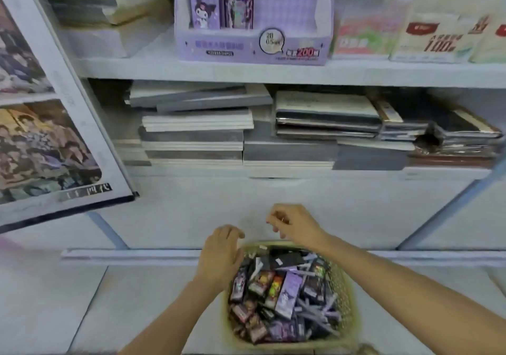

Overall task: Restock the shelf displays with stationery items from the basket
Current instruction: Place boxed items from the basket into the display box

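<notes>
While a yellow basket (347, 297) full of stationery packs (287, 294) sits at lower centre, the left hand (221, 253) lies over its left rim, fingers together and lightly bent. The right hand (297, 226) hovers above the far rim, fingers loosely curled, visibly holding nothing.

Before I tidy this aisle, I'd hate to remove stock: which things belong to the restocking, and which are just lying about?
Job: basket, boxed stationery inside, purple display box.
Lying about: stacked notebooks, poster board, white packs.
</notes>
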The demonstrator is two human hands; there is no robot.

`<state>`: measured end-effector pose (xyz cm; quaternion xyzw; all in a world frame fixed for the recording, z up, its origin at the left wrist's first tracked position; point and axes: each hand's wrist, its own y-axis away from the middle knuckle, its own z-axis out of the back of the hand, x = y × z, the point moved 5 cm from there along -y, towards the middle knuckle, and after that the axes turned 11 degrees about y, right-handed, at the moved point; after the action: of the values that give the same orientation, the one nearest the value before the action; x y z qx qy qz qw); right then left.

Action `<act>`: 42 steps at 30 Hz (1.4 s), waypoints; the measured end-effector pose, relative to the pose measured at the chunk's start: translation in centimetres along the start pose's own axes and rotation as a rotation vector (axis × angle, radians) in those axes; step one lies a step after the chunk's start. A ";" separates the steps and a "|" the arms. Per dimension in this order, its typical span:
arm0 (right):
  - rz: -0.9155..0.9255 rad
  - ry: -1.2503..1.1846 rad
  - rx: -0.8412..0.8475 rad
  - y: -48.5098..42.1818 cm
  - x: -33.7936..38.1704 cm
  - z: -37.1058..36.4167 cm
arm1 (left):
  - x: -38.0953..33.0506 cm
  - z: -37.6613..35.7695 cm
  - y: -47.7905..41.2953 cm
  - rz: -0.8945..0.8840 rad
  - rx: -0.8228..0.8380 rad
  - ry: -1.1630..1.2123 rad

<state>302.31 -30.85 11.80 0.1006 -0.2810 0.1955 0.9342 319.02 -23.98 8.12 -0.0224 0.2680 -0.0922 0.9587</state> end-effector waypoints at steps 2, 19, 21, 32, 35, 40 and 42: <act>-0.108 0.100 0.128 1.2 -4.6 -4.9 | 2.6 -5.4 2.4 0.078 0.203 -0.036; -0.690 -0.308 0.136 5.6 -15.3 -15.6 | 7.3 -13.6 6.2 0.245 0.269 0.024; -0.648 -0.224 0.256 5.1 -16.0 -13.9 | 7.1 -13.1 5.7 0.228 0.245 0.019; -0.569 -0.162 0.336 3.4 -14.9 -10.2 | 3.0 -13.3 3.9 0.488 0.260 0.747; -0.458 -0.236 0.328 3.1 -13.2 -10.4 | 3.1 -13.7 4.2 0.577 0.273 0.917; -0.324 -0.625 0.372 2.8 -8.3 -12.3 | 2.2 -13.7 4.0 0.729 0.314 1.415; -0.303 -0.619 0.344 2.4 -7.7 -13.0 | 3.2 -12.9 3.9 0.757 0.201 1.402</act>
<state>301.72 -27.15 -3.08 0.3504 -0.4948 0.0601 0.7930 315.63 -20.62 -4.92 0.2198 0.7875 0.2229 0.5309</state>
